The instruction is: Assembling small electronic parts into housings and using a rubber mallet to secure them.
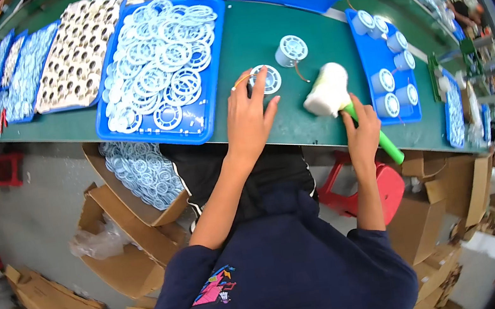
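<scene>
- Blue tray (128, 124), left of the left hand: heaped with white plastic rings (161, 71).
- Left hand (248, 119): fingers spread flat on the green desk (255, 32), fingertips pressing a white spool (266, 79) lying flat.
- Second white spool (291, 50), just beyond and between the hands: stands on the desk, a thin wire beside it.
- Right hand (363, 134): clenched around the green handle of a white-headed mallet (329, 90), head raised near the pressed spool.
- Blue tray of finished spools (384, 63), right of the right hand.
</scene>
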`<state>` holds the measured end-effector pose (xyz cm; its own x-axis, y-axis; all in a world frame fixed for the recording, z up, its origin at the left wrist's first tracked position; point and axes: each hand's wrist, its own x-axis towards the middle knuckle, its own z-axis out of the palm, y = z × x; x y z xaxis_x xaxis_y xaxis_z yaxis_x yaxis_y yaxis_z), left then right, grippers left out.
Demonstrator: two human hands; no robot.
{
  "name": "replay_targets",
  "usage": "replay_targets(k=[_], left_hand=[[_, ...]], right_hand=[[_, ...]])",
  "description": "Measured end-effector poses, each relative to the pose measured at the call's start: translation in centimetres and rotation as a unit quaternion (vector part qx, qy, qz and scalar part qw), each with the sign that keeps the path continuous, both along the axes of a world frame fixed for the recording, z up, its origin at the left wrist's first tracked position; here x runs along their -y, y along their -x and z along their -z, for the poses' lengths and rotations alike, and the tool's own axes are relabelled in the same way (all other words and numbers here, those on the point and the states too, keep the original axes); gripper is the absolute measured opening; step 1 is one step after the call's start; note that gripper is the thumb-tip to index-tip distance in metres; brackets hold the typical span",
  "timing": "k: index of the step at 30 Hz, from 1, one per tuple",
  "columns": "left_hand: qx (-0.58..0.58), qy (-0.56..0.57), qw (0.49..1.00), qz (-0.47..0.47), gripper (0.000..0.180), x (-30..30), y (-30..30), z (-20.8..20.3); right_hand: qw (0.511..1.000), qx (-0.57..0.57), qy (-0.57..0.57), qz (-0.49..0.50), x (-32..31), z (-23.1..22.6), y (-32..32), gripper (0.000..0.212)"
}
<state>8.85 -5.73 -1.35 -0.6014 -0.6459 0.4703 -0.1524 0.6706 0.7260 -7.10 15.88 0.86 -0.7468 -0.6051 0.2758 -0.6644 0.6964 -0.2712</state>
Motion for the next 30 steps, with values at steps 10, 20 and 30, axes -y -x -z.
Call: replay_targets(k=[10, 20, 30], left_hand=[[-0.032, -0.022, 0.996, 0.083, 0.077, -0.6, -2.6, 0.8], [-0.026, -0.004, 1.000, 0.016, 0.064, -2.3, -0.8, 0.4], [-0.065, -0.034, 0.996, 0.056, 0.060, -2.3, -0.1, 2.8]], right_hand=[[0.943, 0.110, 0.075, -0.304, 10.7, -4.9, -7.5, 0.056], [0.965, 0.138, 0.088, -0.204, 10.3, -3.3, -7.3, 0.049], [0.795, 0.011, 0.086, -0.601, 32.6, -5.4, -16.6, 0.037]])
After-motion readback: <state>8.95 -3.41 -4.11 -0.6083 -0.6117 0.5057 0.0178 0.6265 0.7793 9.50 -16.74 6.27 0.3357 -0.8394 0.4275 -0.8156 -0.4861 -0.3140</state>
